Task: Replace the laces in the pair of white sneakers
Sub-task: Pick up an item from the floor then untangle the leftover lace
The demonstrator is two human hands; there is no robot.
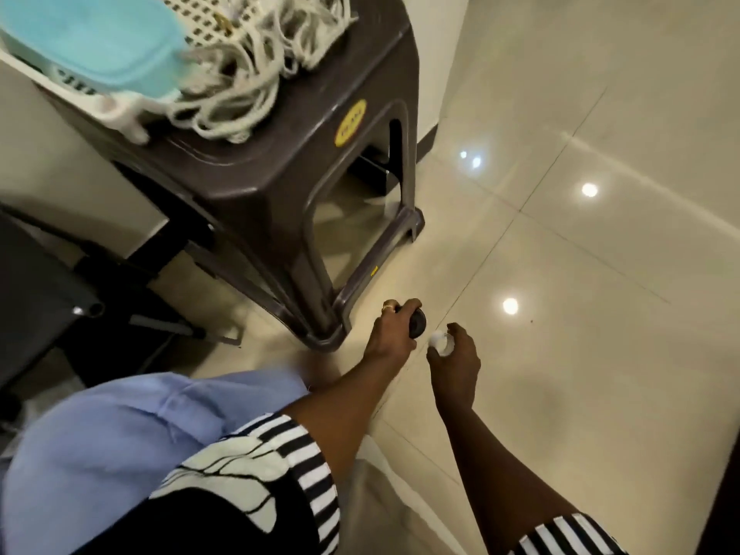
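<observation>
While the left hand (pixel 394 334) grips a dark round object (pixel 417 323) and the right hand (pixel 456 356) pinches a small white piece (pixel 439 340), the white laces (pixel 240 94) lie heaped on the brown stool (pixel 280 174) toward upper left, nearer the left hand; no sneakers show.

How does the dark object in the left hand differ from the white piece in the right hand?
The dark object is black and rounded; the white piece is pale and looks smaller. The left hand curls round the dark object, while the right hand pinches the white piece. Both are held low over the tiled floor, close together, near the stool leg. What either is, I cannot tell.
</observation>
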